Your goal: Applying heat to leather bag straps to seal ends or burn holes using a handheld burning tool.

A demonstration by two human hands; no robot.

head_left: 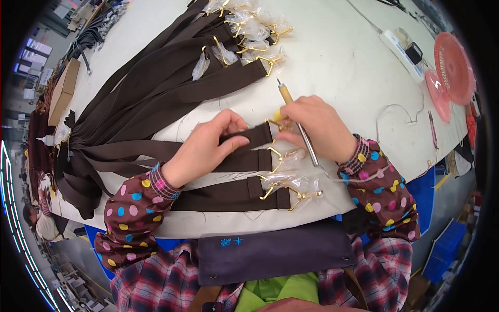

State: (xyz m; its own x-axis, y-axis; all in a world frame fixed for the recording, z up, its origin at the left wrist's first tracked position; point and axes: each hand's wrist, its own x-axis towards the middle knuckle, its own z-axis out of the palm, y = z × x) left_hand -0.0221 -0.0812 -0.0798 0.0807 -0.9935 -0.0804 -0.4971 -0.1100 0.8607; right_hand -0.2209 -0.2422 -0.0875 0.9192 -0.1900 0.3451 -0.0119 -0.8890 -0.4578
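Observation:
My left hand [207, 141] is closed on a dark brown strap [255, 136], pinching it near its stitched end between thumb and fingers. A gold metal buckle [272, 124] sits at that end. In my right hand [318, 127] is a slim pen-like tool [307, 144] with a wooden section, a thin dark point and a metal shaft, held aslant. Its exact kind I cannot make out. The right thumb and fingertips are at the buckle, partly hiding it. Nearer to me lie more brown straps [228, 196] with gold buckles [275, 160], some in clear plastic wrap.
Beyond my hands a bundle of brown straps [156, 78] fans out, gathered at the left. The white table [343, 57] carries a power strip [403, 54], a pink fan [453, 70] and a small pink-handled tool [432, 130] at the right. A cardboard box [64, 93] stands far left.

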